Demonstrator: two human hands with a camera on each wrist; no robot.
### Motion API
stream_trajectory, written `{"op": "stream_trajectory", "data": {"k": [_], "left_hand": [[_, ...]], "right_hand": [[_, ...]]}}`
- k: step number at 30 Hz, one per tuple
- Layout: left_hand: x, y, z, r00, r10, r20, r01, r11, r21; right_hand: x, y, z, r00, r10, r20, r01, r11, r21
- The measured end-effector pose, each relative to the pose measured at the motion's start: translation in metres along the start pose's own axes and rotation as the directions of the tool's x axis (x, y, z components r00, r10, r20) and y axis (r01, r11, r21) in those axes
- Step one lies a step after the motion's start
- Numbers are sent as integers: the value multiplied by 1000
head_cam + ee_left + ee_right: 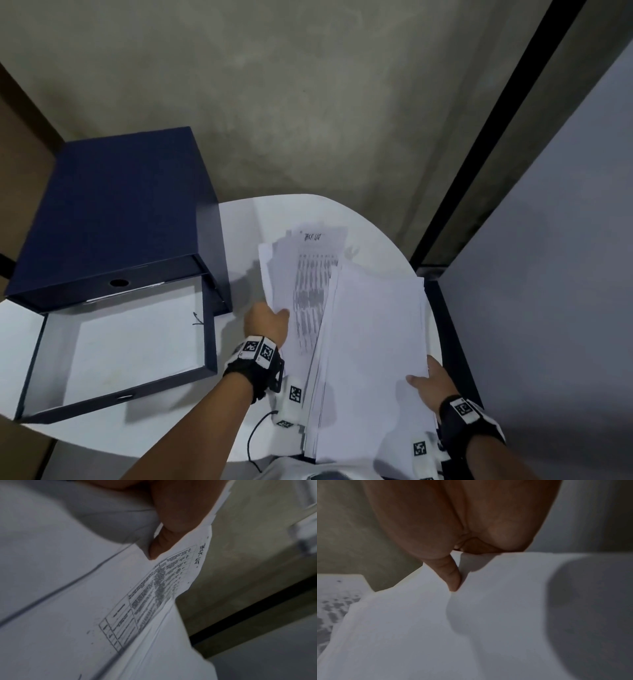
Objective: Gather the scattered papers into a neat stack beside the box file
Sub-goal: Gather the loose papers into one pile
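A loose bundle of white papers (363, 329) is held above the round white table (239, 219), its sheets fanned and uneven. A printed sheet with a table and handwriting (310, 274) lies in the left part. My left hand (270, 320) grips the bundle's left edge, thumb on top; in the left wrist view the thumb (164, 536) presses on the printed sheet (154, 595). My right hand (431, 380) pinches the right edge of the blank top sheets, and its thumb (452, 577) lies on the paper (488, 628). The dark blue box file (116, 212) stands at the left.
The box file's lid (120, 346) lies open toward me, white inside. A black cable (255, 435) hangs at the table's near edge. A grey wall panel (548, 274) rises at the right, and concrete floor (308, 102) lies beyond the table.
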State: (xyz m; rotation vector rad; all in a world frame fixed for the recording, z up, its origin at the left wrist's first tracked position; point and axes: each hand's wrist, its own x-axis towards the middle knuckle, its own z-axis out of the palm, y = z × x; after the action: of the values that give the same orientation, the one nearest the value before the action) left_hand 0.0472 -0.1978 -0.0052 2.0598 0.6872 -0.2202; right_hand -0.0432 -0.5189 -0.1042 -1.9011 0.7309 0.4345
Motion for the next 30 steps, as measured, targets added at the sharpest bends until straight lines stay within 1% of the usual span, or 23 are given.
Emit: {"op": "stream_trajectory", "data": {"k": [2, 3, 5, 6, 7, 8, 10, 12, 13, 14, 15, 16, 18, 19, 20, 21, 22, 23, 25, 27, 30], "left_hand": [[-2, 19, -18, 991, 88, -98, -84, 996, 40], [-3, 29, -27, 977, 145, -156, -138, 989, 57], [-4, 45, -43, 935, 238, -262, -236, 971, 40], [-4, 53, -51, 913, 258, -315, -268, 963, 13], [-4, 62, -58, 897, 264, -355, -294, 955, -35], [-6, 71, -66, 891, 256, -375, -315, 944, -104], [-8, 86, -80, 888, 224, -402, -353, 893, -280], [-8, 96, -92, 886, 191, -423, -372, 837, -401], [-4, 97, -94, 893, 183, -411, -367, 824, -432], [0, 97, -92, 907, 179, -382, -349, 828, -440], [3, 93, -85, 930, 174, -325, -306, 855, -418], [6, 87, -75, 955, 162, -250, -249, 895, -370], [14, 61, -43, 993, 107, -47, -115, 969, -217], [15, 47, -26, 997, 53, 64, -44, 990, -137], [17, 30, -9, 987, -23, 162, 31, 998, -48], [14, 16, 4, 970, -90, 226, 80, 995, 52], [12, 3, 16, 953, -138, 271, 99, 983, 154], [8, -7, 25, 939, -169, 301, 97, 966, 239], [1, -20, 39, 933, -189, 307, 71, 931, 359], [-2, -22, 44, 942, -170, 290, 44, 917, 395], [-2, -20, 49, 936, -176, 305, 50, 924, 378]], "right_hand": [[1, -2, 0, 1000, 5, -6, -5, 1000, -23], [1, -3, 0, 1000, 10, -6, -10, 999, -33], [3, -3, 1, 1000, 22, -6, -22, 999, -48], [4, -2, 1, 1000, 25, -3, -25, 998, -51], [5, -3, 1, 999, 32, -3, -32, 998, -61], [6, -2, 1, 1000, 30, -4, -30, 997, -67], [6, -5, 1, 1000, 25, -3, -25, 997, -79], [6, -8, 1, 1000, 24, -7, -25, 995, -96], [5, -9, 1, 1000, 25, -12, -26, 994, -102], [4, -10, 0, 999, 23, -26, -25, 994, -103], [3, -10, -1, 999, 24, -43, -28, 994, -107], [2, -10, -2, 998, 28, -61, -35, 994, -107], [-1, -9, -5, 994, 52, -101, -62, 993, -104], [-2, -9, -7, 992, 58, -116, -70, 992, -102], [-3, -8, -10, 991, 63, -120, -75, 992, -98], [-3, -6, -12, 990, 68, -123, -79, 993, -90], [-2, -3, -14, 990, 74, -123, -85, 993, -84], [-1, 1, -16, 990, 75, -122, -86, 993, -86], [-1, 6, -19, 992, 60, -111, -70, 994, -87], [-1, 9, -20, 994, 43, -102, -51, 996, -76], [-4, 10, -19, 995, 33, -91, -37, 998, -42]]}}
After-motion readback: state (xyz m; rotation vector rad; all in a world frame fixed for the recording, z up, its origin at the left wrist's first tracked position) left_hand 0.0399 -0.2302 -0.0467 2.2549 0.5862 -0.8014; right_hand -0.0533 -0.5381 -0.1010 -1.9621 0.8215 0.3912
